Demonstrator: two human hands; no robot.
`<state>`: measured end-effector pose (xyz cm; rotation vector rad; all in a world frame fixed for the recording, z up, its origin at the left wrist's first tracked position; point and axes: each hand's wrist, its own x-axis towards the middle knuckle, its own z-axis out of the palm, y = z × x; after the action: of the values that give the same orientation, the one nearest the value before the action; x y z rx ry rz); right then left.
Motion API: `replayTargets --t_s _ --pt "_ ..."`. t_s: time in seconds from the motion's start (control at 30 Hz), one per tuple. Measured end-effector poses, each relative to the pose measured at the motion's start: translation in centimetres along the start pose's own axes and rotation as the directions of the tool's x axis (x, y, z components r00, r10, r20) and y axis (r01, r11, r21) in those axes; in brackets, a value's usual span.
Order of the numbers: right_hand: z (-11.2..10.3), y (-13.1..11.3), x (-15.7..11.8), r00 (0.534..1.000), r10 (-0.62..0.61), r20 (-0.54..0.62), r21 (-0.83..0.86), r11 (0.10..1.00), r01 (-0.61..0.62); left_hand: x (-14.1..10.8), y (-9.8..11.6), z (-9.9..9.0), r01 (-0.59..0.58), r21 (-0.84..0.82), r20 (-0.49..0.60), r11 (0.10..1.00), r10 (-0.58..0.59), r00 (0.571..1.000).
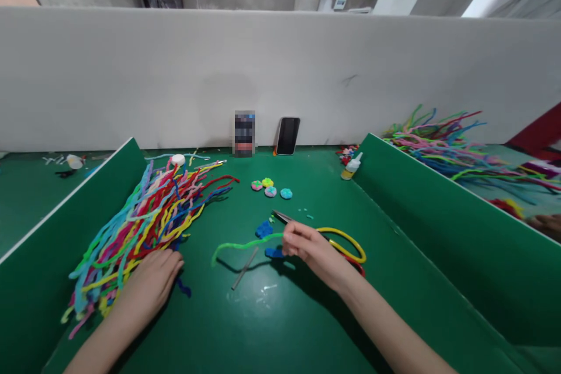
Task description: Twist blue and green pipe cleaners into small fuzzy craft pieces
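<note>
My right hand (309, 248) is closed in a pinch on one end of a bright green pipe cleaner (248, 244), whose free length reaches left above the table. Palm down, my left hand (153, 277) rests at the near right edge of a pile of coloured pipe cleaners (153, 213), its fingers lying loosely together and their tips hidden. Beyond my right hand is a pair of scissors (344, 234) with yellow and red handles, partly covered by the hand. Dark blue fuzzy pieces (263, 229) and a thin grey stick (244, 269) lie near the green pipe cleaner.
Several small coloured discs (270, 191) sit farther back. A glue bottle (351, 167) stands by the right green divider (438, 222). Two phones, one of them black (288, 135), lean on the white back panel (210, 76). Another divider (83, 210) borders the left side.
</note>
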<state>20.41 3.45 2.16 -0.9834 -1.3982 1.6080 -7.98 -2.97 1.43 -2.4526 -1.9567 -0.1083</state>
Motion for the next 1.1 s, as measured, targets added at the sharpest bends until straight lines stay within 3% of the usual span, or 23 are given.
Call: replayTargets --t_s 0.13,0.27,0.4,0.5,0.6,0.7,0.77,0.83,0.93,1.0,1.1 --pt "-1.5 -0.2 0.1 0.995 -0.042 -0.094 0.088 0.995 0.050 0.2 0.1 -0.1 -0.017 -0.011 -0.002 1.000 0.017 1.000" --pt "-3.0 -0.9 0.3 0.979 -0.134 -0.153 0.198 0.967 0.163 0.2 0.1 -0.1 -0.058 -0.025 -0.075 0.998 0.056 0.996" --pt "-3.7 -2.1 -0.3 0.970 -0.069 -0.232 0.449 0.877 0.170 -0.1 0.2 0.0 -0.129 -0.014 -0.195 0.992 0.124 0.973" --pt "-3.7 -3.4 -1.2 0.979 -0.052 -0.197 0.610 0.775 0.164 -0.2 0.6 -0.2 -0.206 0.030 -0.299 0.978 0.206 0.932" --pt "-3.3 -4.1 -2.0 0.984 -0.137 -0.117 0.710 0.681 0.179 -0.1 1.5 -0.8 -0.285 0.073 -0.358 0.956 0.292 0.887" --pt "-2.4 -4.0 -2.3 0.986 -0.162 0.043 0.600 0.793 0.104 0.0 2.8 -1.9 -0.332 0.064 -0.401 0.941 0.329 0.855" --pt "-1.4 -3.6 -2.4 0.984 -0.091 0.153 0.436 0.900 0.015 -0.2 4.0 -2.6 -0.377 0.033 -0.435 0.926 0.353 0.828" --pt "0.0 -3.1 -2.5 0.961 0.024 0.277 0.218 0.972 -0.087 -0.4 5.3 -3.1 -0.350 -0.035 -0.450 0.936 0.298 0.842" --pt "2.1 -2.1 -2.7 0.919 0.176 0.352 -0.038 0.984 -0.174 -0.4 7.6 -3.2 -0.366 -0.119 -0.395 0.923 0.294 0.870" --pt "3.1 -1.5 -2.8 0.906 0.201 0.372 -0.107 0.979 -0.173 -0.1 9.0 -2.9 -0.447 -0.122 -0.377 0.886 0.376 0.847" --pt "3.6 -1.0 -2.8 0.907 0.175 0.382 -0.152 0.980 -0.125 0.7 10.4 -2.4 -0.487 -0.195 -0.376 0.851 0.394 0.839"
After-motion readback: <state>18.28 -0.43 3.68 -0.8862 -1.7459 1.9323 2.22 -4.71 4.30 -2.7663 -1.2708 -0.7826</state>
